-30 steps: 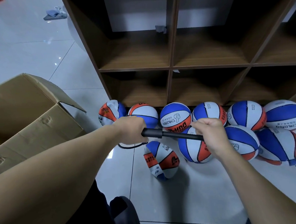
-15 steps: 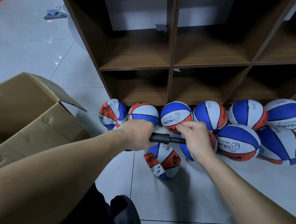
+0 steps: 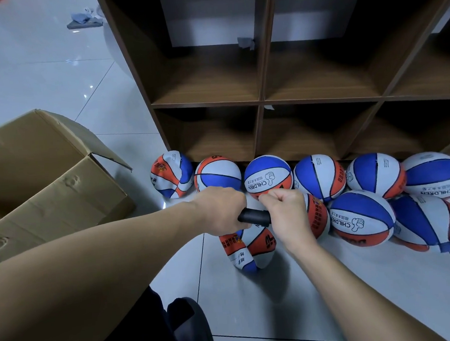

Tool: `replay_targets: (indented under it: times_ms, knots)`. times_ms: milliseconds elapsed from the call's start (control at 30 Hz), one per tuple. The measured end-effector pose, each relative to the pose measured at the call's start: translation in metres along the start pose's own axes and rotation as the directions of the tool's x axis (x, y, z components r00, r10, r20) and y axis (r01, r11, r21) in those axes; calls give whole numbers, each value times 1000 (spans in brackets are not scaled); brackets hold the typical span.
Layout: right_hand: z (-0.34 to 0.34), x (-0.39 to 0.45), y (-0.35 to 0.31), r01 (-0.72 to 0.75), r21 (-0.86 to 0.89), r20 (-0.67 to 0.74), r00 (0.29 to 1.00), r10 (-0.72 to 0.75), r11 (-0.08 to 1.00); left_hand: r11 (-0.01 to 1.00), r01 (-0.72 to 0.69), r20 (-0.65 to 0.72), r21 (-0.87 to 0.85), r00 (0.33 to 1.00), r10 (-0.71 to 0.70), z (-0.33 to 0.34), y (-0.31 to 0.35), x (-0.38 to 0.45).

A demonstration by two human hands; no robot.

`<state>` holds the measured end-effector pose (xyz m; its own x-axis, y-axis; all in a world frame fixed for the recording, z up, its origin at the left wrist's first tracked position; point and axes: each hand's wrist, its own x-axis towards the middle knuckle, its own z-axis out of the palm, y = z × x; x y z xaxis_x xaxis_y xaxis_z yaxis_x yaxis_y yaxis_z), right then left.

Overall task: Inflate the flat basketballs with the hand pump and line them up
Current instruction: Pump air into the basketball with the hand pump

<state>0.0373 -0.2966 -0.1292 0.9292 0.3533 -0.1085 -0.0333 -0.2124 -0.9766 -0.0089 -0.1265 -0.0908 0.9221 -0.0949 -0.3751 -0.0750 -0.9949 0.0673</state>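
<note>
Both hands are closed in fists around the black hand pump (image 3: 255, 217), which lies roughly level between them above the floor (image 3: 254, 301). The left hand (image 3: 222, 209) grips the pump's thick black body. The right hand (image 3: 284, 214) is curled over the other end, with its fist almost against the end of the body, so that no rod is visible between the two hands.

Directly below the pump, a crumpled, partly flat ball (image 3: 246, 248) in orange, white and blue stands on the floor tiles. Whether the pump is connected to it cannot be determined; the hands hide that area.

A row of balls (image 3: 268, 176) in the same colours lies along the foot of the brown wooden shelf unit (image 3: 262, 98). The leftmost ball (image 3: 171, 174) of the row is visibly dented. Three further balls lie in front of the row on the right side; one of them (image 3: 361, 218) shows the word CHILDREN, and another (image 3: 317, 217) is partly hidden behind the right hand.

An open cardboard box (image 3: 46, 177) stands on the floor to the left, well apart from the balls.
</note>
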Motion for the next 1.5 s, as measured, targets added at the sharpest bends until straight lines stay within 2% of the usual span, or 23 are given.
replay_targets:
  times_ms: [167, 367, 500, 600, 1033, 1500]
  knots:
    - [-11, 10, -1, 16, -7, 30, 999, -16, 1000, 1000, -2, -16, -25, 1000, 1, -2, -7, 6]
    - [-61, 25, 14, -105, 55, -1, 994, 105, 993, 996, 93, 11, 16, 996, -93, -5, -41, 8]
    - [-78, 25, 22, -140, 101, -13, 990, 142, 985, 995, 89, 53, 41, 994, -91, -1, -40, 10]
    - [-65, 23, 18, -130, 69, -3, 991, 131, 989, 996, 82, 72, 38, 994, -85, -1, -35, 7]
    - [-12, 4, -11, -4, 13, -73, 997, 5, 1000, 999, 47, -40, -10, 998, -48, -8, -13, -4]
    - [0, 5, 1, -37, 65, -13, 999, 38, 997, 999, -28, -5, -27, 1000, 27, -5, -5, 3]
